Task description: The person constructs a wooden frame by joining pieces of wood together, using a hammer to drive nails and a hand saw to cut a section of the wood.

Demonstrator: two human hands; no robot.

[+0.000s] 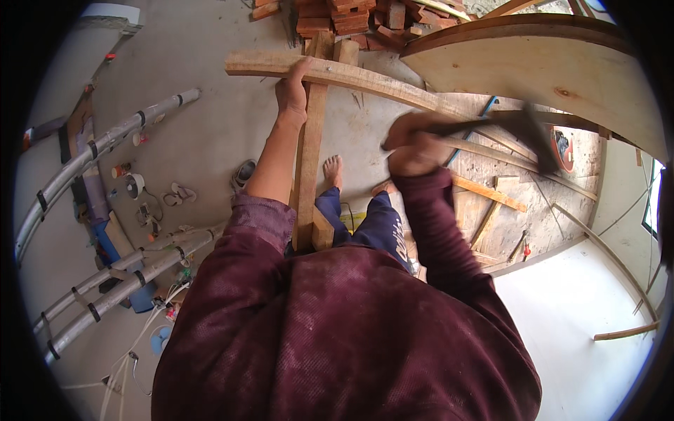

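My left hand (pixel 293 91) is closed round a long wooden beam (pixel 379 83) where it crosses an upright wooden post (pixel 310 154). A small shiny nail head (pixel 329 69) shows on the beam, just right of that hand. My right hand (pixel 415 144), smeared by motion, is wrapped round the handle of a dark hammer (pixel 537 137). The hammer's head is off to the right, apart from the beam and too blurred for its exact shape. The post runs down close to my body, with a short wooden block (pixel 322 230) beside its lower end.
Stacked red bricks (pixel 351 17) lie at the far side. A curved plywood panel (pixel 533 67) stands at the far right, above loose timber strips (pixel 488 193). An aluminium ladder (pixel 119 130), sandals (pixel 180 194) and cables (pixel 144 326) are on the left. My bare foot (pixel 333 170) is on the floor.
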